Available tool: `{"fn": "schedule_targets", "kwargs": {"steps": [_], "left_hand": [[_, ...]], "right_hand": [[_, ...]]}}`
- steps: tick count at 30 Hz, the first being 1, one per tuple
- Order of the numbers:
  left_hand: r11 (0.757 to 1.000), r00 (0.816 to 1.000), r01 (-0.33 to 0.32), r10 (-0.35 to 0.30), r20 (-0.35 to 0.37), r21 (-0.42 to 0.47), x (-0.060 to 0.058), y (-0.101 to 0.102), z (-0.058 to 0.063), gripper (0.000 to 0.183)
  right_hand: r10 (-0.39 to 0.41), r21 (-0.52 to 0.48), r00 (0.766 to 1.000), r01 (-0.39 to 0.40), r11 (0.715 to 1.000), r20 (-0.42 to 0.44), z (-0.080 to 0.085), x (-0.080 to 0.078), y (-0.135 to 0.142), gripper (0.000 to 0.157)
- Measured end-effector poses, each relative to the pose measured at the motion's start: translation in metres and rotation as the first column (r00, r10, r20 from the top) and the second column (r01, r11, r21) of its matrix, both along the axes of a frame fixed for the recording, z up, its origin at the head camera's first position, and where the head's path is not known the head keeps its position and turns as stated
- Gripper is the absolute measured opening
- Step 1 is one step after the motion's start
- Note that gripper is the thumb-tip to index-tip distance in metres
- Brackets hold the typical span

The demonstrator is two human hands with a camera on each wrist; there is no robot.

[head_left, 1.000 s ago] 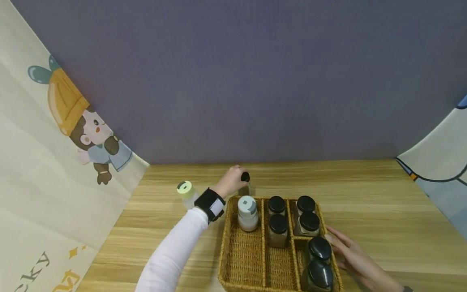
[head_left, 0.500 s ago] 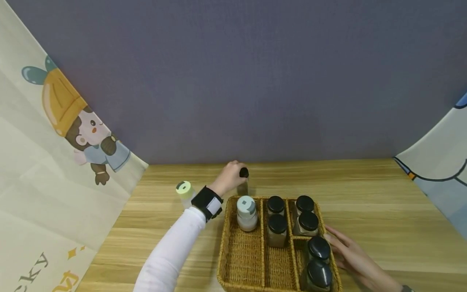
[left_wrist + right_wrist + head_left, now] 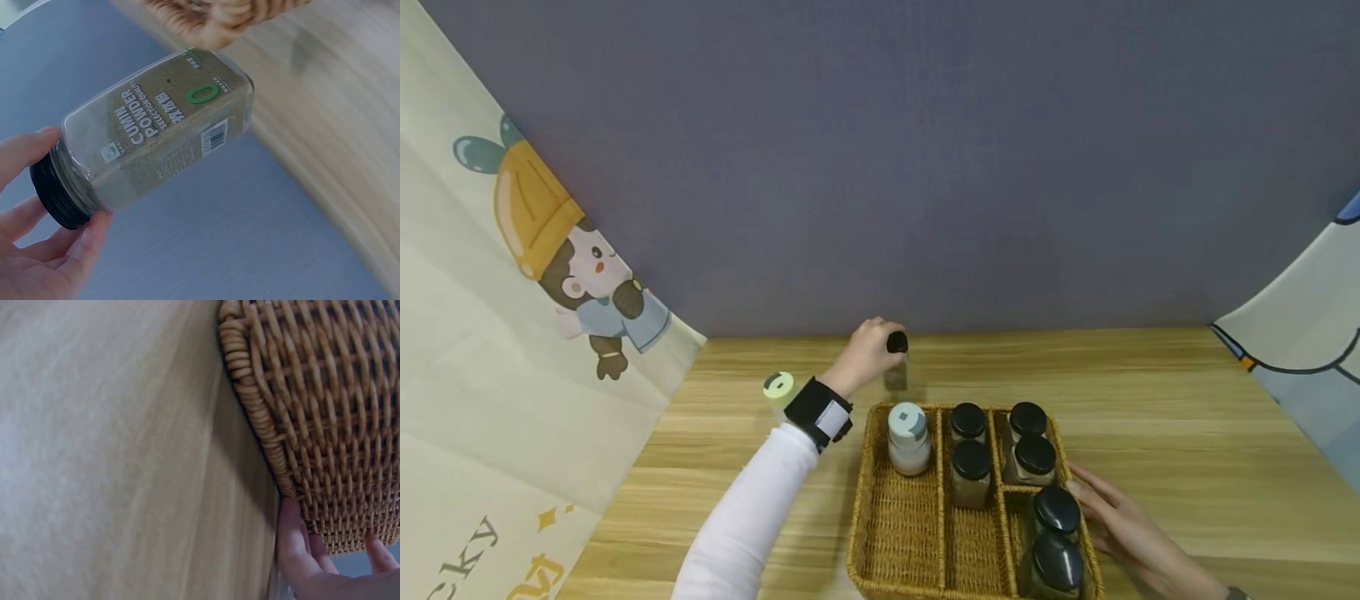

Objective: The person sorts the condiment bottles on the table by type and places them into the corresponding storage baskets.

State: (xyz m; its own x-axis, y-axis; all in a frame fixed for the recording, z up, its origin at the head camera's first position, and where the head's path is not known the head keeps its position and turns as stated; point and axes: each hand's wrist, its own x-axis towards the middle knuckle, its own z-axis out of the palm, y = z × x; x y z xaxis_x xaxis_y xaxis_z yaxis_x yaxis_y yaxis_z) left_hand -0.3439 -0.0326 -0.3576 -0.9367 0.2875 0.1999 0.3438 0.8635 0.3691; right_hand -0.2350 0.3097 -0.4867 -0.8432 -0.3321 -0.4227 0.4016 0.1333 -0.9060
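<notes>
My left hand (image 3: 861, 357) pinches the black lid of a cumin powder jar (image 3: 169, 125) behind the divided wicker basket (image 3: 901, 529). In the left wrist view, thumb and fingertips sit around the lid, and the printed label and barcode on the clear jar show. My right hand (image 3: 1120, 525) rests against the basket's right side. Its fingers (image 3: 292, 534) touch the woven wall low down in the right wrist view. Inside the basket, a pale-lidded jar (image 3: 908, 442) stands in the left compartment, and several black-lidded jars (image 3: 972, 475) fill parts of the others.
A jar with a yellow-green lid (image 3: 778, 386) stands on the wooden table (image 3: 700, 467) left of the basket, partly hidden by my left wrist. A grey-blue panel (image 3: 925, 167) rises at the table's back edge. Printed cloth (image 3: 490, 333) hangs on the left.
My left hand has moved back and slightly left with the cumin powder jar, away from the basket's rear rim. My right hand and the basket have stayed in place.
</notes>
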Motion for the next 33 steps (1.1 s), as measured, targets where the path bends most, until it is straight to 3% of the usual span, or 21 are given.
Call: {"fn": "schedule_targets", "kwargs": {"steps": [3,18,33], "left_hand": [[1.000,1.000,-0.001,0.001,-0.002,0.006,0.002,0.000,0.006,0.042],[0.998,0.998,-0.058,0.058,-0.014,-0.001,-0.021,0.015,0.030,0.041],[0.999,0.999,-0.041,0.040,-0.022,-0.023,-0.013,0.018,0.048,0.042]], "right_hand": [[-0.001,-0.005,1.000,0.001,1.000,0.001,0.000,0.000,0.000,0.069],[0.062,-0.014,0.998,-0.062,0.998,0.002,0.002,-0.058,0.016,0.070],[0.054,0.002,0.999,-0.054,0.999,0.007,0.006,-0.056,0.011,0.070]]}}
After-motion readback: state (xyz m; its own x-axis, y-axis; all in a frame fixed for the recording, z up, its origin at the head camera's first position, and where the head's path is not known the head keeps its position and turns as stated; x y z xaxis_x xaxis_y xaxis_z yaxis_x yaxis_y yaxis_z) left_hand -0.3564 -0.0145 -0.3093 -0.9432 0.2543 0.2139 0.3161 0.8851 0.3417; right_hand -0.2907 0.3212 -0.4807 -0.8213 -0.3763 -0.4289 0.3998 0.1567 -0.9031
